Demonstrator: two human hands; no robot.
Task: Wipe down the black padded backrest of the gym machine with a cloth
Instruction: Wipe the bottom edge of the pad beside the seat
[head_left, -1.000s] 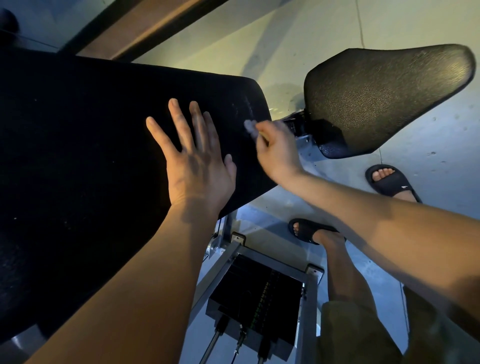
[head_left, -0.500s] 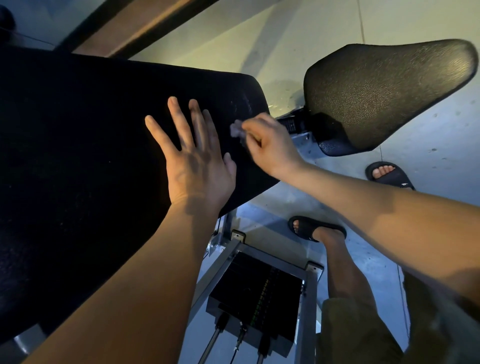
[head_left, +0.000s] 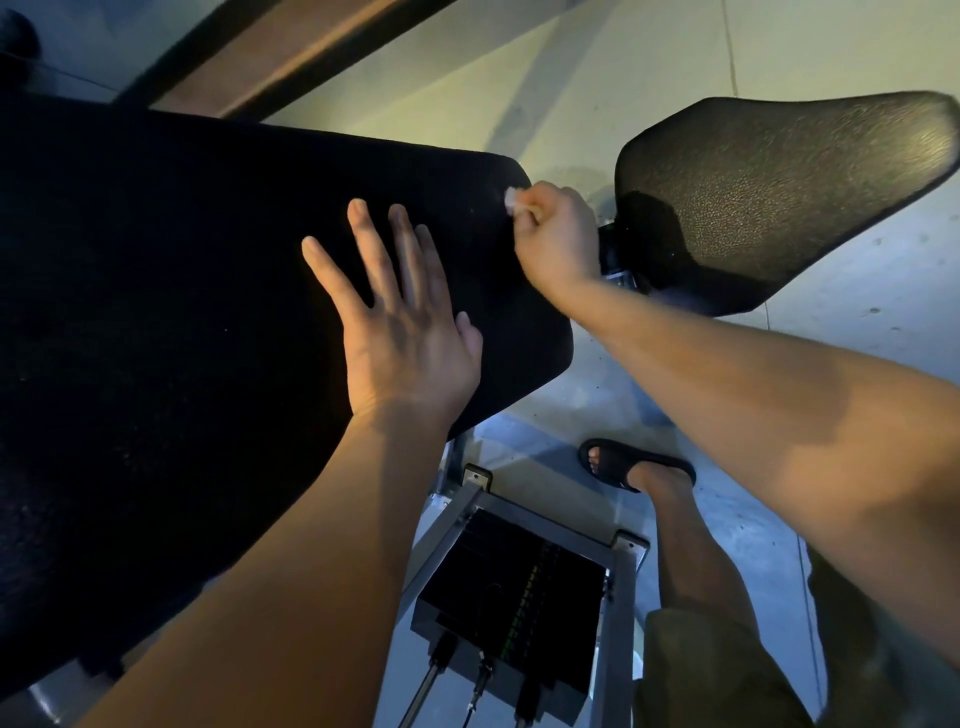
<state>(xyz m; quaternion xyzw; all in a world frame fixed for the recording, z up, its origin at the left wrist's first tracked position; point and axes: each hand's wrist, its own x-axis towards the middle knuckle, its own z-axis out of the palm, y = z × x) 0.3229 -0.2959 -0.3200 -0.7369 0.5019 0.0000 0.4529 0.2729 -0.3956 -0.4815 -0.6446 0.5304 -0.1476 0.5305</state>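
The black padded backrest (head_left: 171, 332) fills the left half of the view, tilted, with its rounded end toward the right. My left hand (head_left: 402, 332) lies flat on the pad with fingers spread, holding nothing. My right hand (head_left: 558, 236) is closed on a small pale cloth (head_left: 513, 199), of which only a bit shows above the fingers. The cloth presses against the pad near its upper right corner.
A black textured seat pad (head_left: 769, 192) stands to the right of the backrest. Below are the grey metal frame (head_left: 615, 597) and a black weight stack (head_left: 514, 592) with cables. My foot in a black sandal (head_left: 631, 462) rests on the concrete floor (head_left: 857, 291).
My right hand with the cloth slid left along the pad, then up and right to the upper right corner. My left hand stayed flat on the pad.
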